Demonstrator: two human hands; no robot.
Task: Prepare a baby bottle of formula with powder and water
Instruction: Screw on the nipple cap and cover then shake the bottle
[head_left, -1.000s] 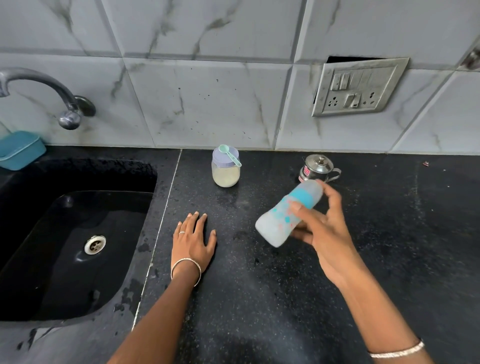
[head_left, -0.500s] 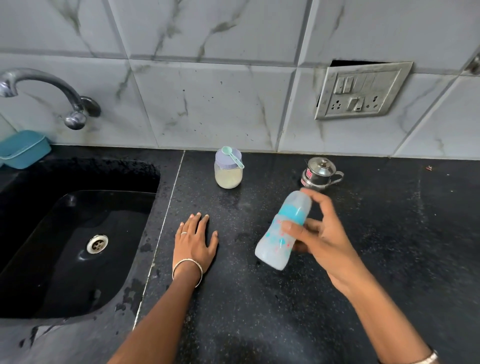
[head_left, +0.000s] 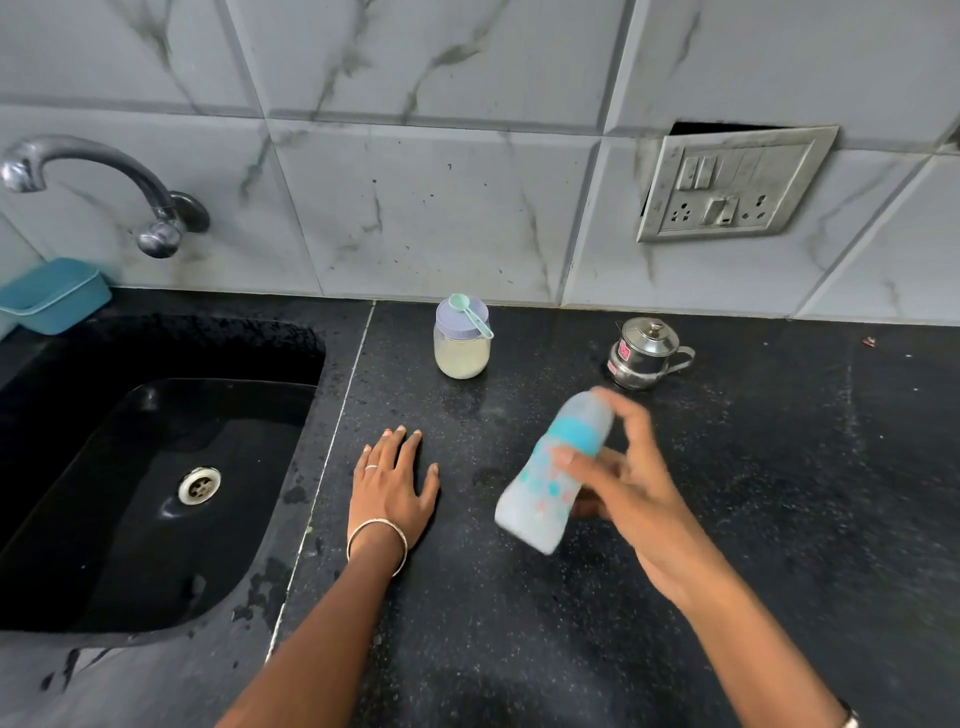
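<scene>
Although blur smeared its outline, the baby bottle (head_left: 550, 483) was seen tilted in the right hand (head_left: 631, 499), capped end toward 1 o'clock and base toward 7 o'clock. The thumb lay across the bottle's front below its teal collar. The fingers curled round the far side, largely hidden by the bottle or blurred. Whether the base touched the black countertop (head_left: 779, 493) could not be told, nor could any fill level be read through the cloudy wall.

The left hand (head_left: 392, 486) lay flat, palm down, on the countertop at 9 o'clock of the bottle and apart from it, fingers straight, holding nothing. It bore a ring (head_left: 370, 467), with a bangle (head_left: 376, 540) at the wrist.

A lidded jar (head_left: 461, 348) of pale powder stood at 12 o'clock of the left hand, near the wall, with a green scoop (head_left: 470, 312) lying across its lid. A small steel pot (head_left: 644, 353), lid on, stood at 1 o'clock of the bottle; its red label was illegible.

The sink (head_left: 130, 519) occupied 9 o'clock of the frame, cut off by the left edge, as was the blue tub (head_left: 52, 293) below the tap (head_left: 104, 176). A switch plate (head_left: 732, 184) hung askew at 2 o'clock, with a dark gap above it. Both forearms ran out at the bottom edge.
</scene>
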